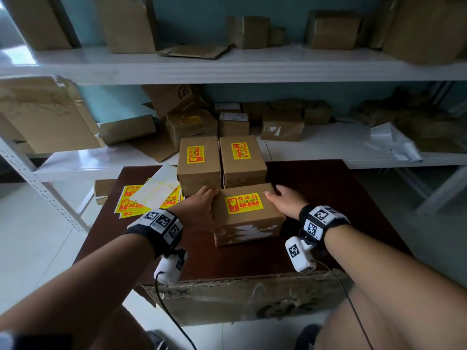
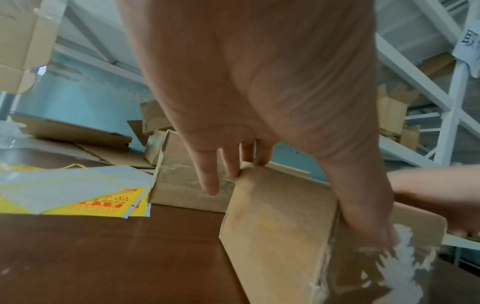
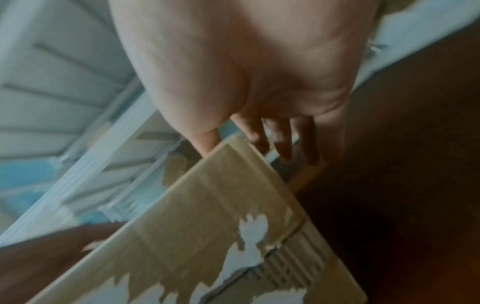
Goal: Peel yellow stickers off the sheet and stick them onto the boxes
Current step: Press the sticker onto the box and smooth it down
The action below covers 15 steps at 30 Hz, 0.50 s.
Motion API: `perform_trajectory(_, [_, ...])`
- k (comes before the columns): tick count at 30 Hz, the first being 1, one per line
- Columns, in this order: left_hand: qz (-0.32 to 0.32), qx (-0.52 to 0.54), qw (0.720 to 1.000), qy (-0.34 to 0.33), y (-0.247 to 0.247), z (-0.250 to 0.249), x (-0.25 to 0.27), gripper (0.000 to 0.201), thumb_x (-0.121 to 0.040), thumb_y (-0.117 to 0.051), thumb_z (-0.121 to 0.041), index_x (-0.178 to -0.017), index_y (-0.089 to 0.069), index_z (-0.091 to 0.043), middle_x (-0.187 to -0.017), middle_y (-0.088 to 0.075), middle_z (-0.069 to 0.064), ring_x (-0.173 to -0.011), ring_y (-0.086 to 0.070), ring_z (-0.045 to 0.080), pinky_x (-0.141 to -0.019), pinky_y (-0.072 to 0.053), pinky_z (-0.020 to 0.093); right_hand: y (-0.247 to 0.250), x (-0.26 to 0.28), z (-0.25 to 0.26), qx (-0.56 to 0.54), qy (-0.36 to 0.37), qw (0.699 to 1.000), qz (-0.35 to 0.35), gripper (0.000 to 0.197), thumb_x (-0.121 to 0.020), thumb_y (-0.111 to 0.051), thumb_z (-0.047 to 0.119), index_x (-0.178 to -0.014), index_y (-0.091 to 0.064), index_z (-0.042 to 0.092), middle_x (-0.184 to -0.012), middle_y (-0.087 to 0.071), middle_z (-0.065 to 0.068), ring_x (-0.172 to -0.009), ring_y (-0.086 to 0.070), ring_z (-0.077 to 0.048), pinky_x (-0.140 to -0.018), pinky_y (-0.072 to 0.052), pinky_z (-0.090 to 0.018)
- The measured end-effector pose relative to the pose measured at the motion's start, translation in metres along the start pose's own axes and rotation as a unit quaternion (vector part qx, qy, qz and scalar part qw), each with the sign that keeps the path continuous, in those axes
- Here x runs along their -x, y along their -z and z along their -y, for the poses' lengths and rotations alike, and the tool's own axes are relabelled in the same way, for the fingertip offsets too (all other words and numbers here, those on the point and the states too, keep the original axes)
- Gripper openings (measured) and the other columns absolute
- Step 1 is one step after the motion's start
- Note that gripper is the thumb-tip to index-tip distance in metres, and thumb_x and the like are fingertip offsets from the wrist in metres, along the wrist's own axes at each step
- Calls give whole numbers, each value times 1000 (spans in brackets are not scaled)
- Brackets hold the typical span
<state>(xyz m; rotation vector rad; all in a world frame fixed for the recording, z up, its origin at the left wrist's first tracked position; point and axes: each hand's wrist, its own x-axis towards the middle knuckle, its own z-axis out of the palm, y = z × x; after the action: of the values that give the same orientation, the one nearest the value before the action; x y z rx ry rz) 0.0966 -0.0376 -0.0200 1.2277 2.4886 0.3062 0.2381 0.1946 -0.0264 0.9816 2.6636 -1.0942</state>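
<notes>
Gripping the nearest box (image 1: 252, 218) with both hands: left hand (image 1: 202, 205) at its left end, right hand (image 1: 288, 202) at its right end. Left of the box, sticker sheets (image 1: 129, 198).

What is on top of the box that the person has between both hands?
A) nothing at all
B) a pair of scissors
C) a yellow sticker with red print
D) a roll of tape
C: in the head view the near box, held by the left hand and the right hand, bears a yellow sticker with red print on its top face.
</notes>
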Motion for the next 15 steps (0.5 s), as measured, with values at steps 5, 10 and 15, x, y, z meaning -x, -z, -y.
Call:
perform_trajectory(5, [-15,-18,1000,-11,-2,0,2,133,-44,-82,-70,-151,-28,-12,-145,-34,-2,-125,-53,21,-104,-46,41,-33,38,60,290,262,921,0,77,-102,-19,62,-162,2,17,-169,11,1,-155,11,-17,-126,0,-42])
perform_trajectory(10, [-21,-37,999,-25,-10,11,-3,137,-35,-65,-82,-146,-36,-8,-133,-44,5,-125,-53,24,-105,-46,42,-72,43,57,349,262,898,56,83,-98,-13,69,-161,5,18,-168,16,3,-154,18,-12,-126,8,-41])
perform_trajectory(15, [-29,-24,999,-27,-5,3,6,136,-36,-68,-73,-152,-30,-12,-146,-37,4,-131,-51,24,-109,-43,41,-65,43,58,359,257,894,76,81,-99,-8,68,-161,7,18,-167,19,5,-153,19,-10,-125,8,-38])
